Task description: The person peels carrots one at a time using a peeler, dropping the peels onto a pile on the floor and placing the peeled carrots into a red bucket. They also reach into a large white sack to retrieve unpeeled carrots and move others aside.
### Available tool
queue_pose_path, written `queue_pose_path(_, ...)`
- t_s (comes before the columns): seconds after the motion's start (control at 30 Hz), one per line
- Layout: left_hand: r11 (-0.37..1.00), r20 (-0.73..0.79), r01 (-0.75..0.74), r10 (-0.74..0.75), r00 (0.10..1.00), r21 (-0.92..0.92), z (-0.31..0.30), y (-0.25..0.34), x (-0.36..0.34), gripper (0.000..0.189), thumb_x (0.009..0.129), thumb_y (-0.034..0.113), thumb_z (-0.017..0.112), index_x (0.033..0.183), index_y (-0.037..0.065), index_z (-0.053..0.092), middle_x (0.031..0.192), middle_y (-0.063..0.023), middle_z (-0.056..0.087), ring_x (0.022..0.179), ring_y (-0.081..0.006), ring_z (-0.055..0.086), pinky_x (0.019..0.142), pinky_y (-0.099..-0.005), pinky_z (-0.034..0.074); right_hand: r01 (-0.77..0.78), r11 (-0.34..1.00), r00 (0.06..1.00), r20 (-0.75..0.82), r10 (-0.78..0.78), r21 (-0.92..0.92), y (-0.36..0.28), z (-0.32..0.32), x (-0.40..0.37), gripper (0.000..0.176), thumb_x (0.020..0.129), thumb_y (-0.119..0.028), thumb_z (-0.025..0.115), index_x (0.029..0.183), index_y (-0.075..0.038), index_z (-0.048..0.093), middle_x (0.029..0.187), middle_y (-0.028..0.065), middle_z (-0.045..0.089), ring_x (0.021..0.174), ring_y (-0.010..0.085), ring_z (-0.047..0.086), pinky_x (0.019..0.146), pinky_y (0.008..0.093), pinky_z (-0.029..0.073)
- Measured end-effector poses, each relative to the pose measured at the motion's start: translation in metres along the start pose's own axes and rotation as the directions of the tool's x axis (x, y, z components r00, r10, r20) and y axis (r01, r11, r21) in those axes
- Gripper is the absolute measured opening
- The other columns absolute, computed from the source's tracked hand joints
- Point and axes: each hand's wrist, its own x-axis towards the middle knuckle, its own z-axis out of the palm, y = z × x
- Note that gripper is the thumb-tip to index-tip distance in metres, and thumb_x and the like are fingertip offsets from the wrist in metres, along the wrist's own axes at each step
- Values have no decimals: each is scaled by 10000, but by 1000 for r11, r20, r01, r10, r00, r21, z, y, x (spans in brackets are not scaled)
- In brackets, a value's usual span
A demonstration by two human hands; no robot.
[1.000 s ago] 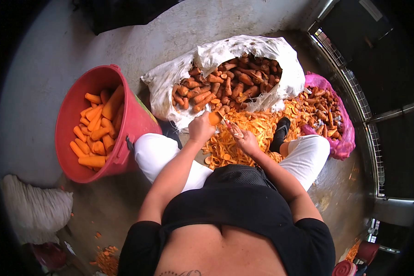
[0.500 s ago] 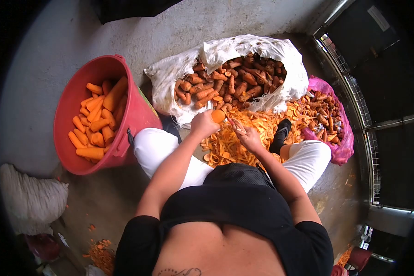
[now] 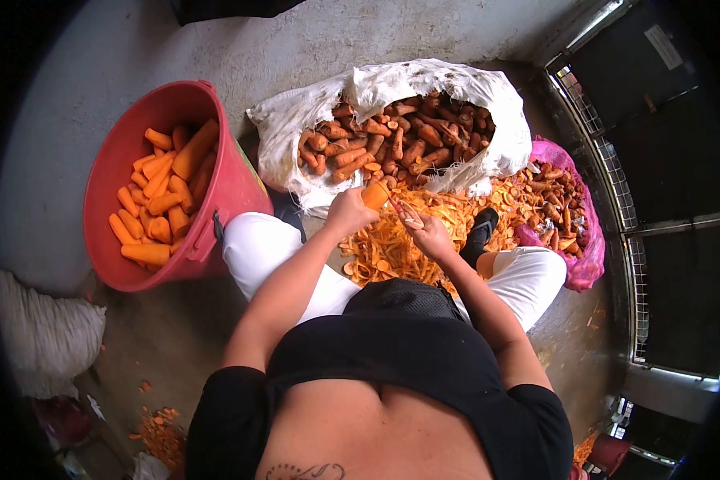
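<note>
A peeled orange carrot [image 3: 374, 195] is held in my left hand [image 3: 350, 213], its thick end toward my right hand [image 3: 430, 237]. The fingers of my right hand are wrapped round a small tool with a thin reddish part [image 3: 397, 207], which points at the carrot. Below both hands spreads a heap of orange peelings [image 3: 400, 248]. Just beyond them lies a torn white sack [image 3: 504, 120] full of unpeeled carrots [image 3: 424, 132].
A red bucket [image 3: 244, 180] with peeled carrots [image 3: 156, 192] stands at the left. At the right lies a pink bag [image 3: 590, 240] of carrot pieces. A whitish sack [image 3: 52, 332] is at the lower left, near scattered scraps [image 3: 162, 438]. Dark panels [image 3: 672, 176] line the right side.
The whole view has shifted slightly, with the bucket and sacks a little further left. The carrot in my left hand has tilted, showing more of its side.
</note>
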Motion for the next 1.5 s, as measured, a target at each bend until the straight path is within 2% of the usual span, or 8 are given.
queue_pose_path(0.17,989,-91,-54,67,994,136,-1,9,-6,305,612,194,680,844,4,628,734,-135,665,710,-270,657,674,-349,510,17,999,1000,-5,-17,-46,-2,-2,-7,434,816,-478,561,966,-82,656,810,202,648,779,381,622,679,462,475)
queue_pose_path(0.37,765,506,220,157,848,-606,-17,16,-15,203,605,123,647,765,32,563,635,-41,564,511,-138,524,520,-259,433,-83,961,997,-25,79,-264,65,9,5,599,828,-606,519,854,-27,673,651,190,609,630,319,621,616,416,482)
queue_pose_path(0.6,359,616,503,399,679,-786,-34,12,-15,295,628,119,654,862,42,490,572,-24,466,442,-114,443,436,-237,354,-268,948,962,-95,254,-173,103,-29,29,735,820,-668,455,800,35,669,740,247,636,747,382,645,677,444,493)
queue_pose_path(0.77,-4,448,617,684,576,-787,-31,22,-11,690,871,692,340,836,16,470,443,-41,391,305,-131,365,303,-248,335,-370,923,929,-26,369,-104,109,-19,26,755,804,-683,476,788,49,662,693,224,631,690,351,646,649,433,493)
queue_pose_path(1.0,-107,383,551,610,694,-828,-30,17,-12,729,882,685,291,849,-10,510,476,-46,404,367,-157,401,368,-267,379,-250,927,965,-1,261,-278,126,4,36,543,825,-595,476,926,-79,615,695,207,625,655,347,632,617,432,491)
queue_pose_path(1.17,-45,406,485,483,776,-873,-31,17,-10,609,901,591,399,1015,11,547,584,-50,476,497,-153,493,472,-264,417,-362,889,925,13,381,-281,136,13,45,400,890,-301,496,1285,-355,475,687,187,589,581,323,601,541,432,474)
queue_pose_path(1.27,70,348,352,-69,935,-933,-13,19,-6,509,867,500,551,1035,20,542,709,-77,545,635,-194,570,592,-298,483,-291,902,944,56,324,-319,145,13,45,389,892,-303,488,1280,-312,492,679,184,594,576,318,601,533,422,474)
queue_pose_path(1.5,665,214,238,-119,970,-708,9,-15,6,846,702,109,753,1380,78,247,1188,-152,469,1016,-221,533,847,-330,467,-283,893,953,-2,302,-348,140,11,38,484,832,-495,527,936,-47,677,710,210,638,641,319,637,570,412,486)
